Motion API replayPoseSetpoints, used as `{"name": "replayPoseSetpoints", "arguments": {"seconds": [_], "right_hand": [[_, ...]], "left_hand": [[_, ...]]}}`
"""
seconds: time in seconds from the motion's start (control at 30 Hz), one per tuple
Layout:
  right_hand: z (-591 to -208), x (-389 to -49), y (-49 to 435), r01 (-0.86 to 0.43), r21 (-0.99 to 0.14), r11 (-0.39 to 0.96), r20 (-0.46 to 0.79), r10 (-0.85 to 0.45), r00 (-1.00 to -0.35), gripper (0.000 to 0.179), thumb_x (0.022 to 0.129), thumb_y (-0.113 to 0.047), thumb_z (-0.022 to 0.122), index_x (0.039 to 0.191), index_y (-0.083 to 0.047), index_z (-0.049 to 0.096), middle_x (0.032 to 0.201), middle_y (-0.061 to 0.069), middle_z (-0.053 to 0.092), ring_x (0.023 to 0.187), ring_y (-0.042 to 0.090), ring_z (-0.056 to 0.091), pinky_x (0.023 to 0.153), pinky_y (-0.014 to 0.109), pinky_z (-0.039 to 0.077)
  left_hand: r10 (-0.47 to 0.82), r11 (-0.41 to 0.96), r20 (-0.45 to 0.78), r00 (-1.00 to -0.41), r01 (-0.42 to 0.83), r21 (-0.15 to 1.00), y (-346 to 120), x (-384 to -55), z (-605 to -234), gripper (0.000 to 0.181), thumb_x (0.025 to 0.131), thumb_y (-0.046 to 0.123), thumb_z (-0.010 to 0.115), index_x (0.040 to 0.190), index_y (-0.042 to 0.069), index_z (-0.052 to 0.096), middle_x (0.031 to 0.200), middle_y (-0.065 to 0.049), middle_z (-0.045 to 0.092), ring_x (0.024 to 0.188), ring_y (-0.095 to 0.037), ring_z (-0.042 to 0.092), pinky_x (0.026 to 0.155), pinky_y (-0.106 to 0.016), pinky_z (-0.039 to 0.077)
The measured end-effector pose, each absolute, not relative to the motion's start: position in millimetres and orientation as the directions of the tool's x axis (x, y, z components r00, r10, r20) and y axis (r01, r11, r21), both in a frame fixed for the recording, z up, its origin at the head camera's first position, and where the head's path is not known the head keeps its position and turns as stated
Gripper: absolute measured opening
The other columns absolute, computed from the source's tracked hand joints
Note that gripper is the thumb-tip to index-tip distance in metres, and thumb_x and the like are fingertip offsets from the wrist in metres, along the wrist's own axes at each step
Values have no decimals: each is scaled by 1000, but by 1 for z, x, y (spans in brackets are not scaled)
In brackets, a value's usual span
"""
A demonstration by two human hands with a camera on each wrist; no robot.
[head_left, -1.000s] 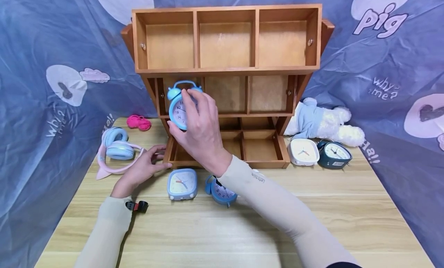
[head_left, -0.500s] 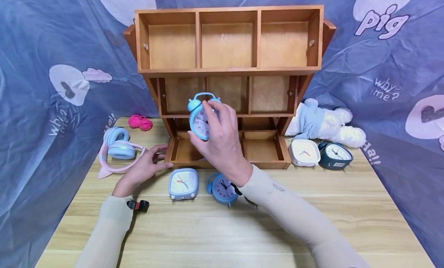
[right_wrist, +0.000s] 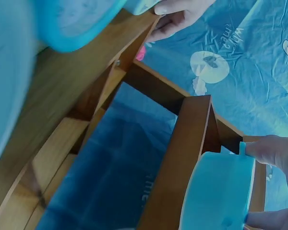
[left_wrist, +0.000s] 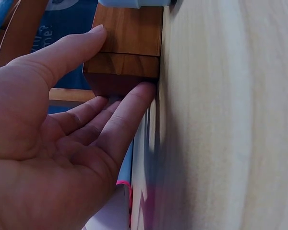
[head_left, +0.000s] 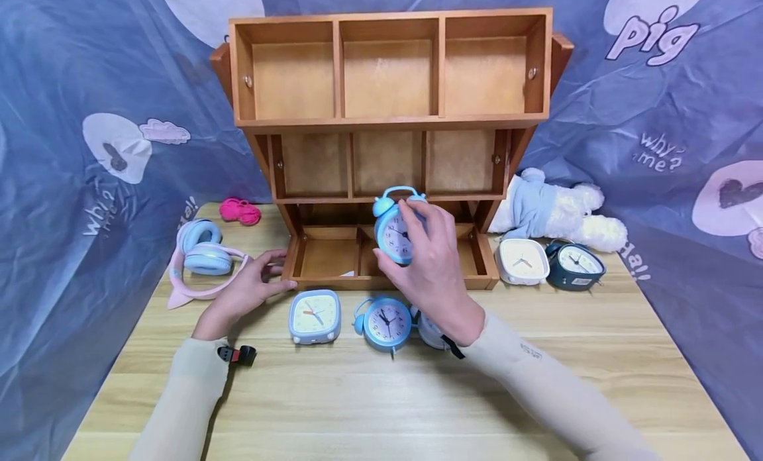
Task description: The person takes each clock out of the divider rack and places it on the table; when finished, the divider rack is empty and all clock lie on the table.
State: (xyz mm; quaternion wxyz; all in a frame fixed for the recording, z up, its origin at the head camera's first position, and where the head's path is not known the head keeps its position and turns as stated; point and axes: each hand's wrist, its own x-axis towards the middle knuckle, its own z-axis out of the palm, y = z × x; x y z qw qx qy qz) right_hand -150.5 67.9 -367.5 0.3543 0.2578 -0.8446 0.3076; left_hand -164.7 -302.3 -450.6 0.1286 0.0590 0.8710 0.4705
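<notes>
My right hand grips a light blue twin-bell alarm clock by its sides. It holds the clock upright in front of the lower tier of a three-tiered wooden organizer. In the right wrist view, the clock's blue back shows between thumb and fingers. My left hand rests at the left front corner of the lowest tray, its fingers extended. Seen from the left wrist, the thumb and fingertips touch around the wooden corner. Another blue twin-bell clock lies face up on the table below.
A square blue clock lies before the organizer; a pale clock is partly hidden by the right wrist. Right: a white square clock, a dark green clock, a plush toy. Left: headphones and pink yarn.
My right hand has carried the blue twin-bell clock rightward and down, from the middle tier's left compartment to in front of the lower tier. The left hand has stayed put.
</notes>
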Motion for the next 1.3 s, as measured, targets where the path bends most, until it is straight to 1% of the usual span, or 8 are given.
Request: {"name": "replayPoseSetpoints", "arguments": {"seconds": [0.1, 0.17, 0.2, 0.67, 0.83, 0.93, 1.07, 1.3], "right_hand": [[-367, -145, 84, -655, -335, 677, 749, -230, -622, 79, 86, -25, 98, 149, 9, 64, 147, 29, 60, 135, 49, 55, 108, 59, 54], [-368, -142, 94, -656, -338, 675, 750, -227, -621, 79, 84, -23, 99, 148, 9, 65, 146, 31, 61, 133, 51, 55, 107, 60, 53], [-368, -140, 99, -655, -341, 674, 749, -227, -623, 79, 83, -23, 99, 148, 9, 65, 146, 31, 61, 133, 51, 56, 107, 61, 52], [-398, -119, 170, -458, -457, 762, 597, -118, -793, 78, 75, -17, 97, 143, 8, 69, 138, 31, 63, 126, 52, 55, 104, 61, 48], [-404, -108, 188, -401, -465, 789, 551, -96, -829, 78, 74, -18, 97, 143, 7, 70, 136, 30, 63, 125, 51, 56, 104, 61, 46], [-405, -101, 194, -359, -477, 802, 499, -89, -862, 80, 74, -20, 98, 145, 6, 69, 135, 30, 64, 124, 50, 56, 101, 60, 47], [-410, -90, 200, -310, -485, 817, 427, -88, -900, 84, 73, -21, 100, 146, 5, 69, 137, 30, 64, 124, 48, 55, 99, 60, 49], [-423, -74, 207, -328, -441, 835, 439, -117, -891, 83, 70, -19, 102, 141, 9, 71, 133, 31, 67, 118, 44, 56, 92, 56, 52]], "left_hand": [[219, 552, -169, -961, -21, 834, -302, -164, -451, 85, 105, 26, 82, 172, 2, 36, 162, -31, 59, 151, -46, 59, 119, -41, 54], [216, 556, -168, -962, -21, 831, -301, -164, -451, 85, 105, 27, 82, 172, 2, 36, 161, -31, 59, 151, -46, 60, 124, -57, 49], [216, 554, -168, -962, -21, 832, -301, -164, -451, 85, 105, 27, 82, 172, 1, 36, 161, -31, 59, 151, -46, 60, 124, -60, 48], [210, 569, -164, -964, -16, 822, -302, -162, -452, 83, 105, 26, 82, 171, 1, 37, 163, -30, 58, 151, -47, 59, 123, -59, 49], [214, 565, -157, -964, -9, 825, -302, -165, -453, 83, 105, 25, 82, 170, 0, 38, 161, -31, 59, 150, -46, 60, 120, -52, 52], [219, 556, -157, -963, -9, 831, -302, -167, -453, 83, 104, 24, 83, 170, 0, 38, 161, -31, 59, 150, -47, 60, 114, -35, 56], [221, 547, -162, -962, -15, 837, -301, -168, -453, 84, 104, 25, 83, 170, 0, 38, 161, -31, 59, 150, -47, 60, 101, -11, 50], [218, 555, -158, -963, -11, 832, -303, -167, -453, 84, 104, 23, 83, 170, -1, 38, 162, -31, 58, 150, -47, 60, 101, -10, 48]]}}
